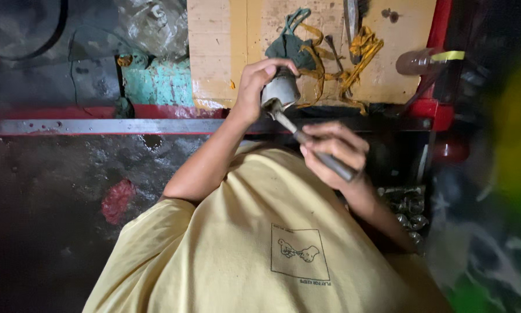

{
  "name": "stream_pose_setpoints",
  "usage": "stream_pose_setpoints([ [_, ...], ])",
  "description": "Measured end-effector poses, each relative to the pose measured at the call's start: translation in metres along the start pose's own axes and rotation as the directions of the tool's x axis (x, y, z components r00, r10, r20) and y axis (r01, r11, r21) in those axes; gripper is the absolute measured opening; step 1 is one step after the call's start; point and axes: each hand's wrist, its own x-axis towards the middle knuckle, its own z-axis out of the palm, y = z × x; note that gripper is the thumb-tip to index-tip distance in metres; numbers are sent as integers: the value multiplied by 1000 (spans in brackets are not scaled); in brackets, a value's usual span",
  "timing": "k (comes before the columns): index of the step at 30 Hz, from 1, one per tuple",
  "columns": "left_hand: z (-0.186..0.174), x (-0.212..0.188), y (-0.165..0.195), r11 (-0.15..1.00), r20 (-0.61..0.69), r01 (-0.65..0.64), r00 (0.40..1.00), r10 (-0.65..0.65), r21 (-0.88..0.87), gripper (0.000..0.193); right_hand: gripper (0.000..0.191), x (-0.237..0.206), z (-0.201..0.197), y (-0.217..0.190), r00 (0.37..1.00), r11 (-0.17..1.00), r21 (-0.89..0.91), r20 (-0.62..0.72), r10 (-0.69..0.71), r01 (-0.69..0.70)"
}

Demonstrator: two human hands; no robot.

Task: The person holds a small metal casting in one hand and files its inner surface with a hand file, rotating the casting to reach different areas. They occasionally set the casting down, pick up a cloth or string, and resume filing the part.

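Observation:
My left hand (253,88) is raised in front of my chest and grips a small grey metal cylinder (282,88) from the side, thumb over its top. My right hand (333,152) holds the dark handle of a slim tool (286,123). The tool's metal tip rests against the lower rim of the cylinder. My yellow shirt (254,243) fills the bottom of the view beneath both hands.
A wooden board (220,40) lies beyond the hands with yellow rag strips (359,49) and a teal cloth (289,43) on it. A plastic bottle (419,61) lies at its right by a red frame (437,35). Metal bolts (408,206) sit at right. A grey metal bar (98,126) crosses left.

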Motion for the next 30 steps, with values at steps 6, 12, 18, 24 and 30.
stream_pose_setpoints([
  [6,-5,-4,0,998,-47,17,999,-20,-58,55,21,4,2,-5,998,1000,-21,56,11,-10],
  [12,-3,-11,1,1000,-14,-26,1000,25,-4,53,20,4,2,-7,994,997,-73,104,40,-32],
  [18,-8,-11,4,999,-36,32,999,-33,-23,52,20,4,-2,-6,992,996,-75,126,-30,40],
  [24,0,-17,8,1000,-25,-6,1000,7,8,52,19,0,-6,-9,992,997,-62,118,-36,44],
  [30,7,-13,12,999,30,28,999,-26,-38,48,20,-3,-15,-12,989,996,-74,148,-29,40],
])
